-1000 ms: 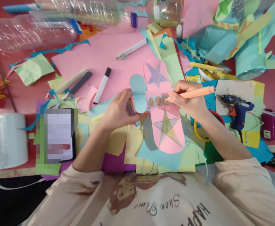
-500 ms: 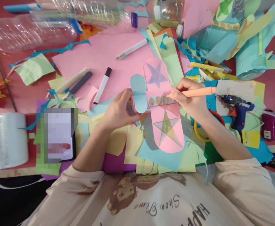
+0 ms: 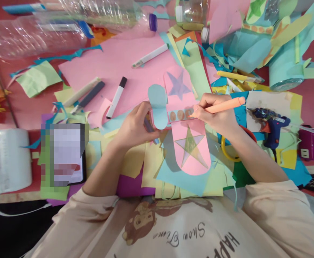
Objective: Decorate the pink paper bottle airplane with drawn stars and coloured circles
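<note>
My left hand (image 3: 137,125) grips the left end of a pink paper piece, beside a light blue rounded paper shape (image 3: 157,104) attached to it. In my right hand (image 3: 214,109) is an orange marker (image 3: 227,105), its tip on a light blue strip (image 3: 177,115) that bears brown-orange circles. Above the strip lies a pink rounded flap with a purple star (image 3: 179,84); below it hangs another pink flap with a green and purple star (image 3: 189,145). The ends of my left fingers are partly hidden behind the paper.
Markers (image 3: 116,97) lie on a large pink sheet (image 3: 92,71). Plastic bottles (image 3: 33,36) line the back. At the right are a blue glue gun (image 3: 274,130) and yellow-handled scissors (image 3: 227,150). A phone (image 3: 68,154) and a white case (image 3: 8,161) sit at the left.
The orange marker has tilted more steeply, its tip shifting slightly left and down. The third circle looks more filled in. My left hand stays in place.
</note>
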The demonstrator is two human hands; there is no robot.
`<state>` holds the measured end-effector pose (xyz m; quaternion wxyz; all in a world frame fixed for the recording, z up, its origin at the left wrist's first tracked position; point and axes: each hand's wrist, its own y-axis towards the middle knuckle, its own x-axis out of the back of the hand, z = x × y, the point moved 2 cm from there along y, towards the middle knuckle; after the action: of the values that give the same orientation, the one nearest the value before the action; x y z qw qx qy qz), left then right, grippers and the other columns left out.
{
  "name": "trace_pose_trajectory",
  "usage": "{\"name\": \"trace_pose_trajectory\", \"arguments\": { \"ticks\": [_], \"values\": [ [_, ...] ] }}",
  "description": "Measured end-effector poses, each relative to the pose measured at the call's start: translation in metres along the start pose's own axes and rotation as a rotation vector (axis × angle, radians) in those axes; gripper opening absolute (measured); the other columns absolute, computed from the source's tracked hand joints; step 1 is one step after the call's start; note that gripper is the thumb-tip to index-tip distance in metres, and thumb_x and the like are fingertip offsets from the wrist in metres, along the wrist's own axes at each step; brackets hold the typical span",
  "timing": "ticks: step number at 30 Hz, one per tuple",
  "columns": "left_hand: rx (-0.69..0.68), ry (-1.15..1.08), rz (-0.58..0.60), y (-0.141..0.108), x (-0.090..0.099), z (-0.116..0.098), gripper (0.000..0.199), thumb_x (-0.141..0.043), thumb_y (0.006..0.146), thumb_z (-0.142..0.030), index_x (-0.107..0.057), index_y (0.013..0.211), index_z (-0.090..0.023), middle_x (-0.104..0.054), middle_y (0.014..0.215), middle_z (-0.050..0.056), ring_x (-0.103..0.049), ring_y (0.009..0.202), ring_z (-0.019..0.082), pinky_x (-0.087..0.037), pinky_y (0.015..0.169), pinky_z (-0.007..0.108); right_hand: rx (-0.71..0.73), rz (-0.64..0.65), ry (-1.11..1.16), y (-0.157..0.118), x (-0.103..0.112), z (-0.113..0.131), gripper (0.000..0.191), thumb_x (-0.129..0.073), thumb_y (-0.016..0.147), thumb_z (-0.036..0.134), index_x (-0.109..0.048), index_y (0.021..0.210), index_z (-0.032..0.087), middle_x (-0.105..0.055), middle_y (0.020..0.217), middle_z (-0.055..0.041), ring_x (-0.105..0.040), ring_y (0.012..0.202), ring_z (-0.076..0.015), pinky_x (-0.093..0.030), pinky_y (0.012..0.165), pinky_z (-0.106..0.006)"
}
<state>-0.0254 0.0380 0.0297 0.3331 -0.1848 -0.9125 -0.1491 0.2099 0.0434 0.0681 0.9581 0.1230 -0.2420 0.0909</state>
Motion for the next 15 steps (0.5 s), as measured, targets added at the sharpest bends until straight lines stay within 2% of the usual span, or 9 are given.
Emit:
{"name": "trace_pose_trajectory", "arguments": {
  "ticks": [8, 15],
  "values": [
    [0.025, 0.015, 0.004, 0.0005, -0.0001, -0.0009, 0.045, -0.070, 0.061, -0.021, -0.045, 0.099, -0.022, -0.053, 0.080, -0.003, -0.054, 0.051, 0.008, -0.040, 0.046, 0.022, -0.017, 0.016, 0.033, -0.0001, -0.0011, -0.0023, 0.036, -0.061, 0.076, 0.015, -0.033, 0.053, 0.021, -0.039, 0.048, 0.0052, -0.043, 0.048, -0.0092, -0.032, 0.044, -0.025],
    [0.050, 0.007, 0.008, -0.0008, -0.0004, -0.0001, 0.046, -0.071, 0.062, -0.023, -0.044, 0.099, -0.023, -0.055, 0.083, -0.003, -0.054, 0.052, 0.009, -0.040, 0.045, 0.021, 0.012, -0.051, 0.059, 0.0009, -0.0006, -0.0005, 0.035, -0.059, 0.079, 0.014, -0.036, 0.054, 0.022, -0.046, 0.050, 0.0051, -0.047, 0.048, -0.0099, -0.034, 0.045, -0.027]
  ]
}}
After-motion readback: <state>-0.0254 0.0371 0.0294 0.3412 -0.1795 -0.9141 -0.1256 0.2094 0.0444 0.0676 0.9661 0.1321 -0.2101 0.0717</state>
